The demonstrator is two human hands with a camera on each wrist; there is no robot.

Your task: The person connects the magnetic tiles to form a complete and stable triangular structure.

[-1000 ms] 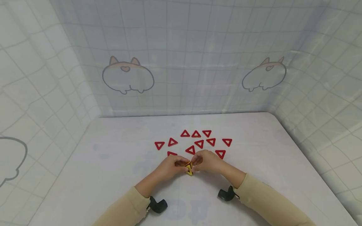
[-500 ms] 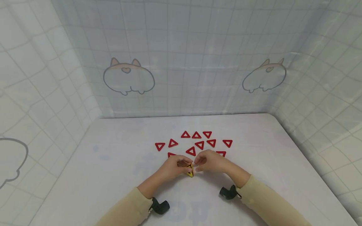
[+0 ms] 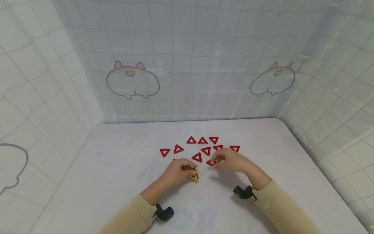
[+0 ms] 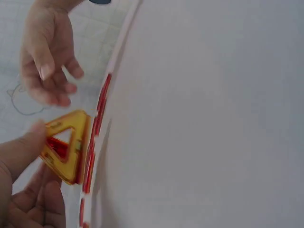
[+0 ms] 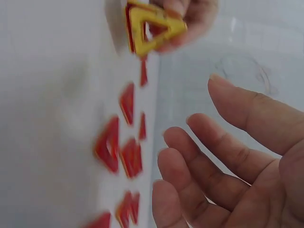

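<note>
Just below the centre of the head view, the left hand's (image 3: 177, 173) thumb and fingers pinch a translucent yellow triangular frame (image 4: 74, 159), with a red layer against its back. The right hand (image 3: 230, 160), to the right in that view, has loosely bent fingers that grasp nothing, just above some of the flat red triangular frames (image 3: 201, 158) scattered across the middle of the white desk (image 3: 131, 136).

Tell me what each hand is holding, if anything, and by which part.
The left hand pinches the yellow triangle by the corner on that hand's side. The right hand holds nothing.
</note>
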